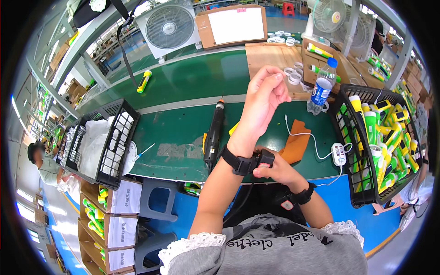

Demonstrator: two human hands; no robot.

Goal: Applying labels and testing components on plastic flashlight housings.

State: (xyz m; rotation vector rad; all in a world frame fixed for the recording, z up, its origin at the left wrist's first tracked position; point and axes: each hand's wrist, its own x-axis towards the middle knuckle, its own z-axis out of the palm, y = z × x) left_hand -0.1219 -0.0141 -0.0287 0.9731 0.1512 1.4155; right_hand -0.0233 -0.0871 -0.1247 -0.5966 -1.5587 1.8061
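Observation:
My left hand point(268, 94) is raised over the far side of the green workbench, its fingers loosely curled and nothing seen in them. Around that wrist runs a black strap point(236, 161) bearing a small black box point(264, 158). My right hand point(278, 172) pinches this wrist device from the right, its thumb by the lower edge of the box. A similar black band point(304, 196) circles my right wrist. Left of my forearm lies a black electric screwdriver point(214, 137) with an orange tip. Beside my right hand sits an orange-brown piece of sheet point(295, 143).
A black crate point(366, 195) full of green-yellow flashlights stands at right, near a water bottle point(321, 88) and a white power strip point(338, 154). At left are another black crate point(117, 151) and cartons point(126, 197). One flashlight point(144, 81) lies on the green belt point(192, 75).

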